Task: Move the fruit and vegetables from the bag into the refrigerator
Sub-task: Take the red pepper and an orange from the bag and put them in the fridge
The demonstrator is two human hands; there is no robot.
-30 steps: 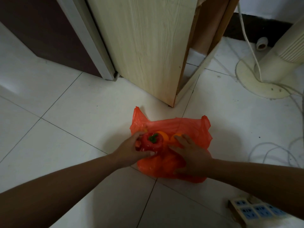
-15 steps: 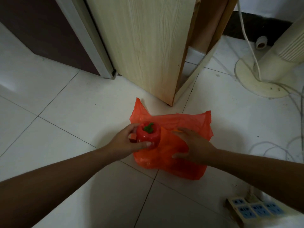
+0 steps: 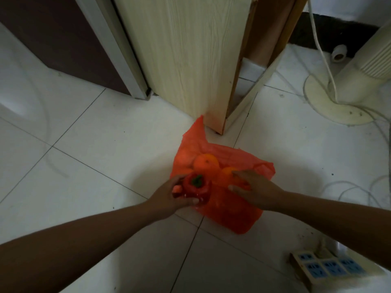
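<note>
Since half a second ago, the mouth of the orange bag (image 3: 230, 214) has been pulled wider, and two oranges that were covered by plastic are now exposed. The red pepper (image 3: 197, 187) is gripped by the left hand (image 3: 168, 197), with the thumb curled across its near side and the fingers behind it. It is held stem up at the bag's 9 o'clock edge. The right hand (image 3: 257, 192) is placed at 3 o'clock from the pepper, apart from it, and a fold of the bag's rim is pinched between its thumb and fingers. The first orange (image 3: 206, 163) is seen inside the bag at 12 o'clock from the pepper. The second orange (image 3: 227, 175) lies at 2 o'clock, just beside the right hand's fingertips. The bag is laid on the white tiled floor (image 3: 105, 144), with a wooden cabinet (image 3: 179, 49) at its 12 o'clock and a power strip (image 3: 330, 268) at 5 o'clock.
</note>
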